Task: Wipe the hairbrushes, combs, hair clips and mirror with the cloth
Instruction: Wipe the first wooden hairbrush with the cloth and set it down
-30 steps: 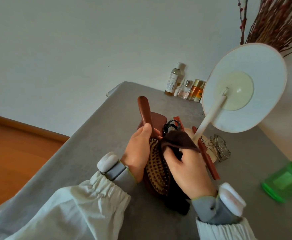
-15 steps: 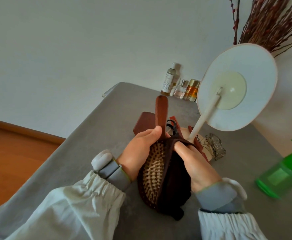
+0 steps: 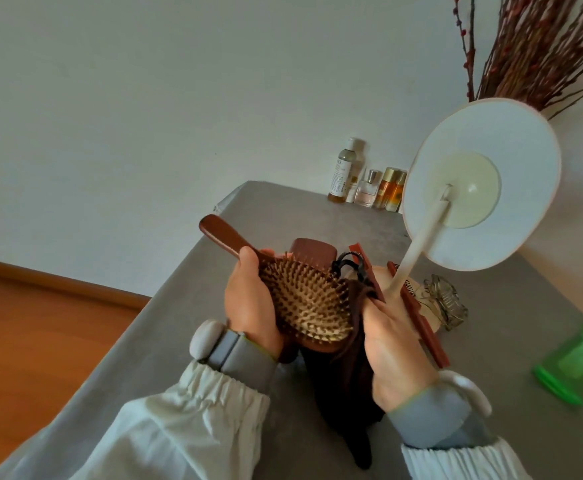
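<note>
My left hand point(image 3: 252, 303) grips a wooden paddle hairbrush point(image 3: 304, 303) at the neck, bristles up, handle pointing up-left. My right hand point(image 3: 394, 337) holds a dark brown cloth point(image 3: 345, 379) against the brush's right edge and underside; the cloth hangs down to the table. Behind them lie a second wooden brush point(image 3: 312, 249), a black hair clip point(image 3: 349, 263), a reddish comb point(image 3: 428, 336) and a clear claw clip point(image 3: 444, 301). A round white stand mirror point(image 3: 480, 192) shows its back.
The grey table point(image 3: 193, 292) drops off at its left edge to a wooden floor. Several small bottles point(image 3: 369, 181) stand by the far wall. A green spray bottle point(image 3: 581, 355) is at the right edge. Dried branches point(image 3: 532, 46) rise behind the mirror.
The brush has been turned: its handle swung from pointing straight up to up-left, and the bristles now face up. The cloth moved from over the brush head to its right edge.
</note>
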Tool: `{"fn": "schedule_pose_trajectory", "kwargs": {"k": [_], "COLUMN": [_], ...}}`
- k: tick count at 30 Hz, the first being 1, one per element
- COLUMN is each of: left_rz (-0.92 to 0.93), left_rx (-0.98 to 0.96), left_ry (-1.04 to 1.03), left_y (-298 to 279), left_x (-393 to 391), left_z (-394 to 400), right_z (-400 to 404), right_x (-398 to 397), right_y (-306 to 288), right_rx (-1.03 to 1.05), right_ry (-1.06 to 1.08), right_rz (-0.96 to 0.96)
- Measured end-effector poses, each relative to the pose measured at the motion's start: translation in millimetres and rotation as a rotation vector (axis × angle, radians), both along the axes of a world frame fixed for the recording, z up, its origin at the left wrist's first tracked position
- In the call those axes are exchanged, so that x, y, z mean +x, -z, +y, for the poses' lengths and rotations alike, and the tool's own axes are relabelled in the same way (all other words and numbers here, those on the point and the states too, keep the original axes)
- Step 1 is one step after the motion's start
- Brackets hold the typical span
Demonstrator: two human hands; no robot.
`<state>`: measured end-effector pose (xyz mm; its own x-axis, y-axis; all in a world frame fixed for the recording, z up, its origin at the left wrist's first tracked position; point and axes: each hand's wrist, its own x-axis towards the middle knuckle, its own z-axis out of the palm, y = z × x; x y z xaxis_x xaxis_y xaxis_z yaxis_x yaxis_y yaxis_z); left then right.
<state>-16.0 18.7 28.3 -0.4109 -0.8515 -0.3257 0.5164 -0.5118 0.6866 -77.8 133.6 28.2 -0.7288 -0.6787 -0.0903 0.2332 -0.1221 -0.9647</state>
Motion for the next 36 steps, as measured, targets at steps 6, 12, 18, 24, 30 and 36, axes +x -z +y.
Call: {"fn": "schedule_pose_trajectory", "kwargs": {"k": [6, 12, 18, 24, 30, 36], "left_rz": [-0.049, 0.197, -0.017, -0.046, 0.028, -0.208], "left_rx": [-0.073, -0.105, -0.228, -0.365, -0.552, -0.835], "left_ry": [-0.192, 0.072, 0.113, 0.661, 0.985, 1.437], "left_y": [-1, -10, -7, -15, -8, 4], "left_x": [3, 13, 14, 33, 53, 31], "left_z": [-6, -18, -20, -29, -55, -32], "right_z": [-2, 7, 12, 23, 27, 23], "right_x": [11, -26, -40, -47, -48, -47], "right_y": [14, 1, 1, -11, -11, -7], "right_rx": [0.044, 0.022, -0.048, -0.202, -0.193, -0.12], "right_ry": [0.036, 0.265, 0.412, 0.486, 0.483, 0.461], "right_rz": [-0.104, 0.003, -0.029, -0.01, 0.012, 0.078]}}
